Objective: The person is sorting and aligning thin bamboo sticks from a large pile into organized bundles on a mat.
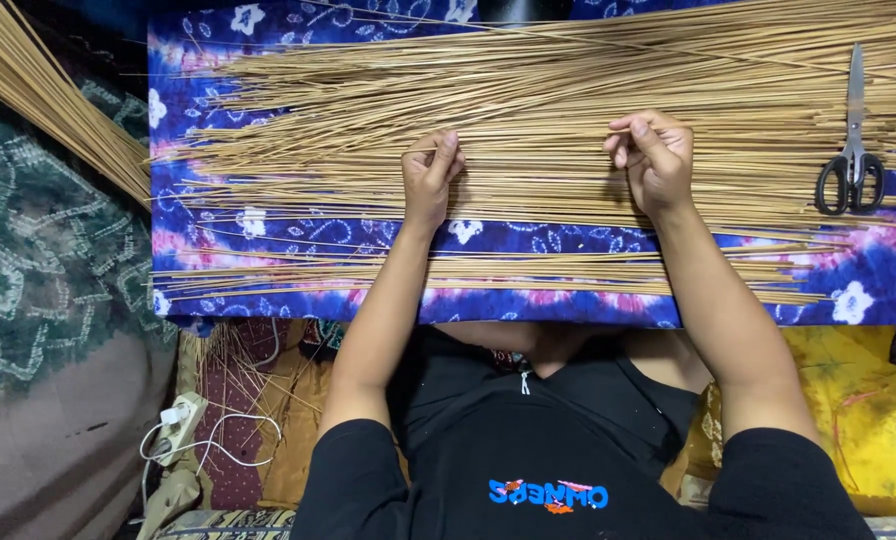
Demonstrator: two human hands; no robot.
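Observation:
A wide pile of thin tan sticks (pixel 548 110) lies lengthwise across a blue and purple patterned cloth (pixel 298 235). My left hand (pixel 428 180) rests on the near edge of the pile with its fingertips pinched on a thin stick. My right hand (pixel 653 155) is further right on the same pile, fingers curled and pinching what seems the same stick. A smaller row of sticks (pixel 488 275) lies apart, closer to me, under my forearms.
Black-handled scissors (pixel 852 150) lie on the sticks at the right. Another bundle of sticks (pixel 48 95) slants across the upper left. A green patterned fabric (pixel 48 260), a white power strip with cables (pixel 178 430) and a yellow cloth (pixel 868 400) surround me.

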